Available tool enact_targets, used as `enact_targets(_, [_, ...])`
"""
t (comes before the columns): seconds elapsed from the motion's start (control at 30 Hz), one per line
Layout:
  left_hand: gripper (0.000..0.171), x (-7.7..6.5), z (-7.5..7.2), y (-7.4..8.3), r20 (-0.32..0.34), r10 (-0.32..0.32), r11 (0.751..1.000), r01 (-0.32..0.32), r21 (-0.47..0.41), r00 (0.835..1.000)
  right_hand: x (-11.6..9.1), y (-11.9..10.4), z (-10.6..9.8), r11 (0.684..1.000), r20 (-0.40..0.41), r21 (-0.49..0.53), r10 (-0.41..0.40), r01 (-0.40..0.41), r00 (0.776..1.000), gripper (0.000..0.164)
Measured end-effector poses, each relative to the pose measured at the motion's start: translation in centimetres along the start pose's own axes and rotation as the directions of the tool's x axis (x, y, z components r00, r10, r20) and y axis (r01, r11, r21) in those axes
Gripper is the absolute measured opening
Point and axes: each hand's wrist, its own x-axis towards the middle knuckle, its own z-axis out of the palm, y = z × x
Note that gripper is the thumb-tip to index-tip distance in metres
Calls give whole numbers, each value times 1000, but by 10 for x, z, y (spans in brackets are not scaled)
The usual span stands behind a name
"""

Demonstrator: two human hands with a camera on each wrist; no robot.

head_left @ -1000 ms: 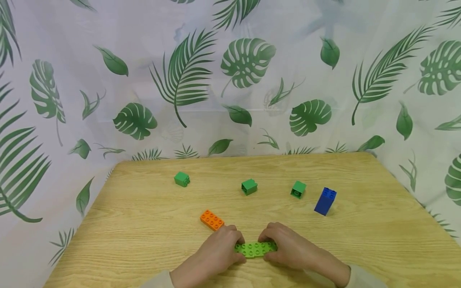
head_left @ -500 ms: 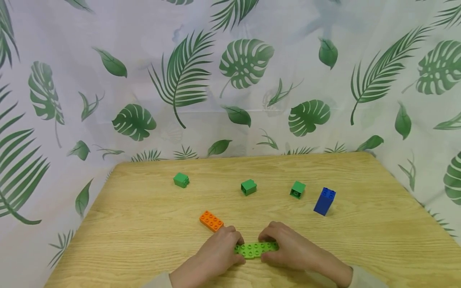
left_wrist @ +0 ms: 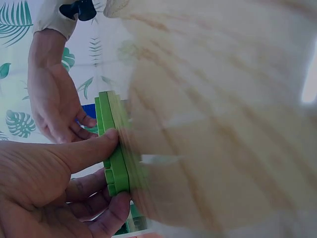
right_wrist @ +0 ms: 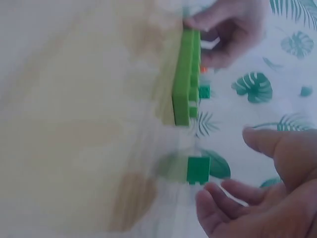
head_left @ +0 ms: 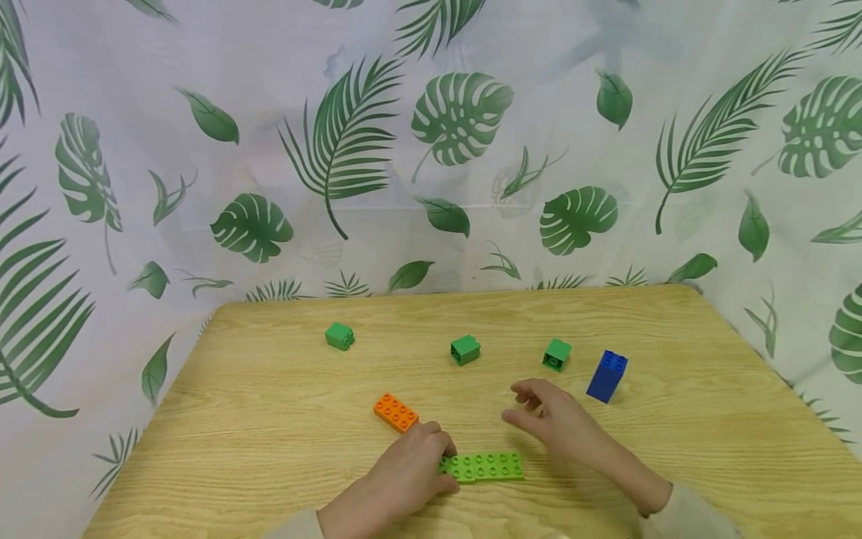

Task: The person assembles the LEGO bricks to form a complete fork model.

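Two light green toy bricks [head_left: 498, 466] lie end to end on the table, studs up. My left hand [head_left: 416, 463] pinches the left one between thumb and fingers and covers its left end; the left wrist view shows the thumb on the near side of the brick [left_wrist: 117, 166]. Off the bricks, my right hand [head_left: 555, 419] hovers beyond and right of them, fingers loosely bent, nothing held. In the right wrist view, a gap shows between its thumb and fingers. An orange brick [head_left: 396, 412] lies just beyond the left hand's knuckles.
Toward the back of the table [head_left: 269, 419] lie a green brick [head_left: 340, 336] at left, another green brick [head_left: 465, 349] in the middle and a third green brick [head_left: 557, 355] at right. A tall blue brick [head_left: 607, 376] stands right of them. A leaf-patterned curtain [head_left: 377, 150] hangs behind.
My right hand has let go of the right light green brick and moved away from it, forward and to the right. The left hand keeps its pinch in place.
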Motion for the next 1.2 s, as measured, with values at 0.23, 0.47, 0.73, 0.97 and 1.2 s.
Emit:
enact_targets(0.23, [34,0,0,1,7,-2,1000,2,-10,1000,5,4,-15,998,-181,1,55,-55,982,65])
enact_targets(0.47, [33,1,1,0,3,6,1000,-5,-6,1000,6,10,-15,997,-240,1,80,-82,967,72])
enact_targets(0.73, [33,1,1,0,-13,20,1000,-19,7,1000,8,14,-15,991,-265,36,136,-131,955,77])
enact_targets(0.97, [33,1,0,1,-14,14,1000,-14,3,1000,12,15,-16,993,-333,41,115,-108,936,41])
enact_targets(1.2, [34,0,1,2,-9,6,1000,-6,-1,1000,15,19,-17,998,-373,48,63,-48,926,27])
